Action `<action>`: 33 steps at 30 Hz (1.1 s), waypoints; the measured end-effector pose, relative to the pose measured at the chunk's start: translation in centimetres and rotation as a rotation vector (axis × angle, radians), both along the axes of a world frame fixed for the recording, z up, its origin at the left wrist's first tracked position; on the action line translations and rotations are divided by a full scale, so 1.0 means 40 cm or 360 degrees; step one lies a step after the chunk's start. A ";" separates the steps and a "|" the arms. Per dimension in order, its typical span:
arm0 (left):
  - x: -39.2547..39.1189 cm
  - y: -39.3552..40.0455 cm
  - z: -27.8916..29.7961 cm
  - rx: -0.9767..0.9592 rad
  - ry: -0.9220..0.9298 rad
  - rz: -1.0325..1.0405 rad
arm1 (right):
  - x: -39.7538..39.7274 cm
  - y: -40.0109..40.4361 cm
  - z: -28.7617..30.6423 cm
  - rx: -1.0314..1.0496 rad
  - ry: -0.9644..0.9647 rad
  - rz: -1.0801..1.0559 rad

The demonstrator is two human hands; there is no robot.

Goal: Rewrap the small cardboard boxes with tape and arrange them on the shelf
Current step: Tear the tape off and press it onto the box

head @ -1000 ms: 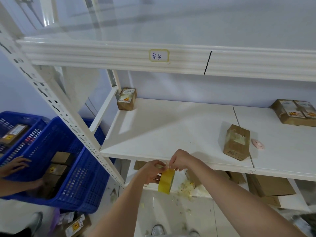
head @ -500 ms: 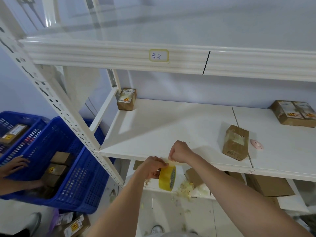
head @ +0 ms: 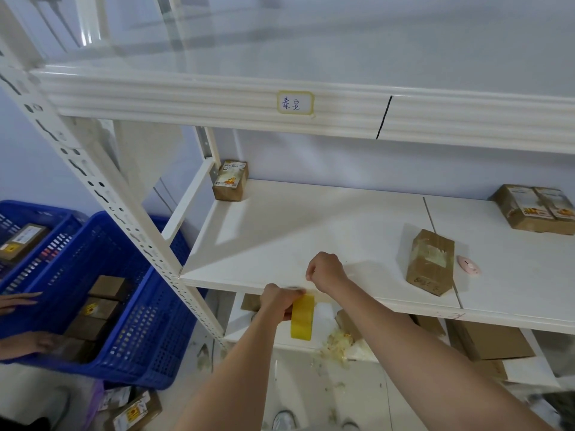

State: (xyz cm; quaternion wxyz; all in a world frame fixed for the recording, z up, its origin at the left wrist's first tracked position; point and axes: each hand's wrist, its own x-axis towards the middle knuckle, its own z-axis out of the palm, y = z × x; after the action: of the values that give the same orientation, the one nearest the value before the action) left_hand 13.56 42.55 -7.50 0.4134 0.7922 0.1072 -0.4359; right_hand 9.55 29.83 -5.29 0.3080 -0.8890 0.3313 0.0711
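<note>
My left hand grips a yellow tape roll just below the front edge of the white shelf. Above it, my right hand pinches the loose end of the tape, drawn a short way up from the roll. A small cardboard box with torn tape on top stands on the shelf to the right of my hands. Another small box sits in the back left corner. Two labelled boxes lie side by side at the back right.
A small pink object lies beside the near box. Blue crates with several boxes stand left of the rack, where another person's hands reach in. Cardboard boxes and tape scraps fill the lower shelf.
My right hand has risen above the shelf edge, drawing the tape end away from the roll. The left hand and roll shifted slightly.
</note>
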 end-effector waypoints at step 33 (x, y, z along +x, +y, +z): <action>0.058 0.002 -0.034 0.0188 0.0074 -0.0402 | 0.000 -0.062 -0.080 0.0076 -0.0018 -0.0141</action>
State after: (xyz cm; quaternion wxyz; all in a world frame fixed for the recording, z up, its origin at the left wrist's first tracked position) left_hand 15.89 42.64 -8.86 0.3052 0.8121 0.0418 -0.4957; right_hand 9.57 27.35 -8.50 0.3338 -0.8662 0.3668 0.0604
